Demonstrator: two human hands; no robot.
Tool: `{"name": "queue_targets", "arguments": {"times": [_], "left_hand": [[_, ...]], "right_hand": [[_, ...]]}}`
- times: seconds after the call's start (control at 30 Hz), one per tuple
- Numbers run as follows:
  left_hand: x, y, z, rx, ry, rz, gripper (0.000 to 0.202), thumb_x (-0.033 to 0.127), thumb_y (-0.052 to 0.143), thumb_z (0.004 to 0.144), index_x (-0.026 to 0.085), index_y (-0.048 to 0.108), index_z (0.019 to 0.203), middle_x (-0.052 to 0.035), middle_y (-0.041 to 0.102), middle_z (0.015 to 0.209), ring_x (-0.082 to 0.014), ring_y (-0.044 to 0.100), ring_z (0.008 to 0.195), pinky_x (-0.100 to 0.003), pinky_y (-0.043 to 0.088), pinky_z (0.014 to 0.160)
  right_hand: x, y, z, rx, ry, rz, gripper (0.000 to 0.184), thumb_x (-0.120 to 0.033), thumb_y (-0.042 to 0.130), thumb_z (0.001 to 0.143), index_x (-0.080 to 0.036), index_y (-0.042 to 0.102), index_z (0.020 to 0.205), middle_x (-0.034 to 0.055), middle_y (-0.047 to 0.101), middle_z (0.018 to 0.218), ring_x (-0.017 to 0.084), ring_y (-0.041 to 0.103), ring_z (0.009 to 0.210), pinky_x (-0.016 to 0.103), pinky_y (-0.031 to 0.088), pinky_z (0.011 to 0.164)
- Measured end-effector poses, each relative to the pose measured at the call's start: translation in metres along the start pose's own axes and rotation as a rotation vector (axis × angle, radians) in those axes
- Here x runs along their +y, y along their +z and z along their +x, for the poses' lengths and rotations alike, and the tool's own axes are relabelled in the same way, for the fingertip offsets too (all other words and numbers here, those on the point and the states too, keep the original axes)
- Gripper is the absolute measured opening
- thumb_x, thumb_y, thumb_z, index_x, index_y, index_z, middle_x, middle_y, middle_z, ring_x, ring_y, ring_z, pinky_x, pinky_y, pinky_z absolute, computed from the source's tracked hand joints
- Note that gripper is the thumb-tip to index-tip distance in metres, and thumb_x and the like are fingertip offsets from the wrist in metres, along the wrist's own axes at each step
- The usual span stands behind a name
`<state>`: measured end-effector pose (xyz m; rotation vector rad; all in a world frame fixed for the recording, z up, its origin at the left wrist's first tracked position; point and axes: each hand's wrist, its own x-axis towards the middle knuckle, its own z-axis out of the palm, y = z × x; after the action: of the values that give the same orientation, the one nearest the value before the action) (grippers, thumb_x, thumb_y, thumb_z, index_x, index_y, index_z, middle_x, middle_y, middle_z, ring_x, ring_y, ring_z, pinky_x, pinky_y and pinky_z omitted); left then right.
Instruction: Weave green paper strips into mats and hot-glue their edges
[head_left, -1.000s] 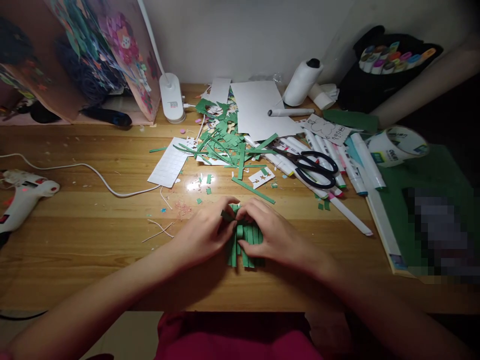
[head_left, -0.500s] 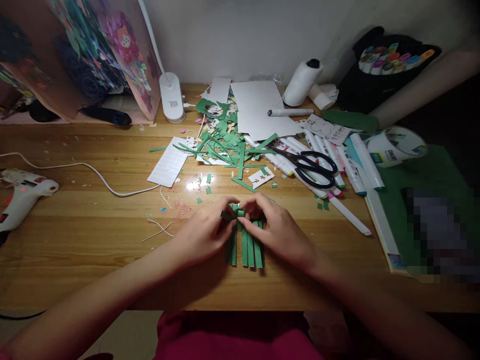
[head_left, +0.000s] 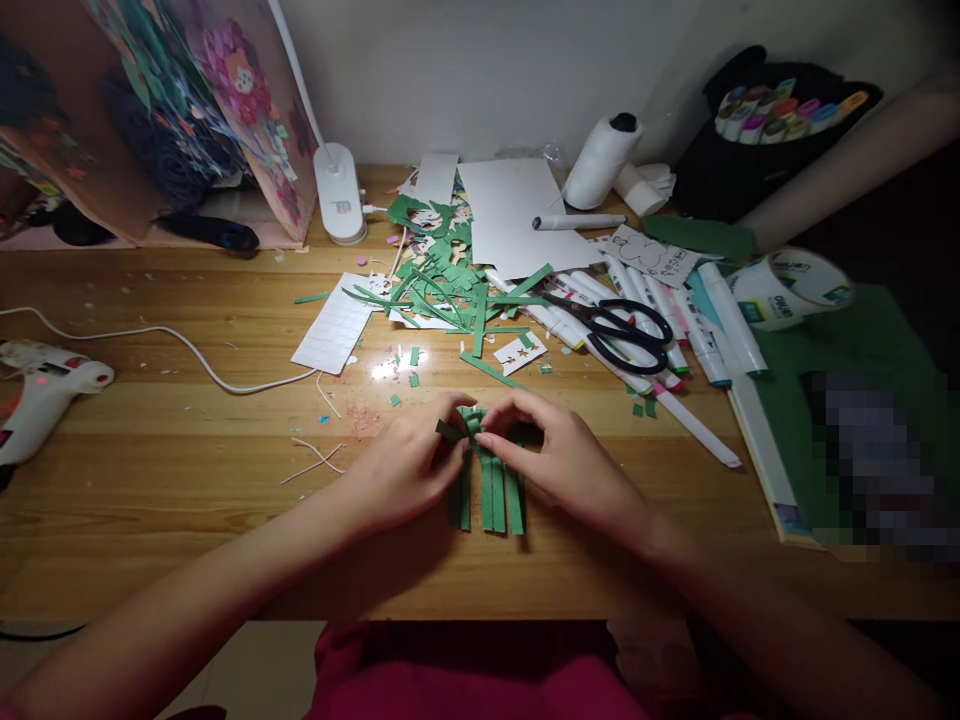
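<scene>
at the right of the desk (head_left: 165, 500), i can make out print on a white cylinder (head_left: 765, 298), dark lettering over patches of green and blue, yet it is too small on my feed for me to spell out the words. the white card (head_left: 645, 255) near it carries a cloud-like outline with handwritten characters beside it, which i can't read either. a little label sits on the white lamp base (head_left: 339, 195), equally beyond me, and fine print runs along some of the white markers (head_left: 705, 345).

the green paper (head_left: 495, 500) is at the front of the desk, centred between the two hands. it is cut into a fringe: long, narrow, straight strips hang toward the near edge, some side by side, others with gaps between them. at the far end it bunches up, with a strip curled over and a darker end jutting out to the left.

i see the left hand (head_left: 409, 455) pinching that bunched end between thumb and forefinger. the right hand (head_left: 566, 455) has its thumb and forefinger tips close together, holding the paper at the curl.
</scene>
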<state>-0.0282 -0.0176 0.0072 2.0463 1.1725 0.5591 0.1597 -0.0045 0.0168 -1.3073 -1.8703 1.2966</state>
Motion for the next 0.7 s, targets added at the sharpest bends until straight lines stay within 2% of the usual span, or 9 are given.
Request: {"name": "queue_targets", "arguments": {"times": [0.2,0.37,0.53,0.7], "left_hand": [[0.0008,-0.0007,0.0002,-0.002,0.004,0.003,0.031,0.016,0.044,0.087,0.018,0.042,0.118,-0.0054,0.061,0.093,-0.0179,0.058,0.085,-0.032,0.047,0.073],[-0.0003,0.0,0.0001,0.005,0.011,0.003,0.032,0.017,0.045,0.087,0.018,0.042,0.119,-0.0064,0.062,0.095,-0.0182,0.059,0.087,-0.033,0.047,0.074],[0.0004,-0.0005,-0.0002,-0.004,-0.011,0.003,0.03,0.018,0.044,0.088,0.018,0.042,0.118,-0.0076,0.061,0.103,-0.0186,0.059,0.092,-0.034,0.047,0.077],[0.0008,-0.0002,0.0002,-0.007,-0.014,0.034,0.017,0.019,0.043,0.088,0.018,0.045,0.105,-0.0062,0.06,0.094,-0.0177,0.058,0.083,-0.032,0.046,0.07]], "right_hand": [[-0.0013,-0.0023,0.0003,-0.044,-0.082,-0.145,0.011,-0.018,0.065,0.078,-0.021,0.055,0.079,-0.0016,0.061,0.078,0.014,0.058,0.074,0.028,0.046,0.071],[-0.0002,0.0012,0.0005,-0.047,-0.072,-0.041,0.008,-0.017,0.061,0.081,-0.021,0.057,0.087,-0.0003,0.063,0.083,0.014,0.061,0.079,0.028,0.048,0.075],[0.0021,0.0003,0.0004,-0.019,0.028,0.13,0.01,-0.024,0.053,0.088,-0.02,0.057,0.096,0.0026,0.067,0.095,0.015,0.067,0.086,0.028,0.051,0.077],[0.0041,-0.0009,0.0009,0.019,0.052,0.194,0.011,-0.027,0.052,0.089,-0.019,0.056,0.096,0.0052,0.07,0.096,0.017,0.068,0.09,0.029,0.052,0.08]]}}
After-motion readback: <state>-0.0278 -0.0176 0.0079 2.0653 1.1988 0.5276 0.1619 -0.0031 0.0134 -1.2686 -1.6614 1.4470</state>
